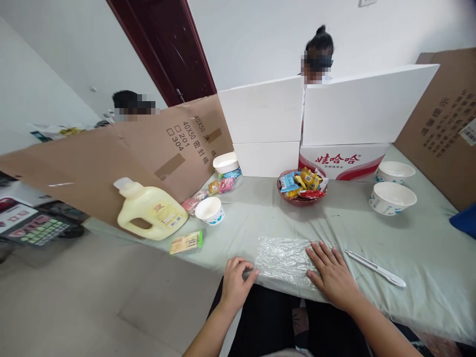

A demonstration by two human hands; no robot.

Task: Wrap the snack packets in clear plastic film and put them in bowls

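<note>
A crinkled sheet of clear plastic wrap (282, 255) lies flat on the pale green tablecloth (427, 243) at the table's near edge. My left hand (236, 283) rests at the sheet's left corner, its fingers curled at the edge; whether they pinch the wrap I cannot tell. My right hand (332, 275) lies flat with fingers spread on the sheet's right end. A white plastic knife (375, 268) lies just right of my right hand.
A red dish of wrapped snacks (302, 186) stands behind the wrap. Paper bowls (391, 198) (210, 210) (225, 162), a yellow jug (150, 210) and loose snack packets (186, 242) lie around. White foam boards (362, 106) and cardboard (111, 158) wall the table; two people sit behind.
</note>
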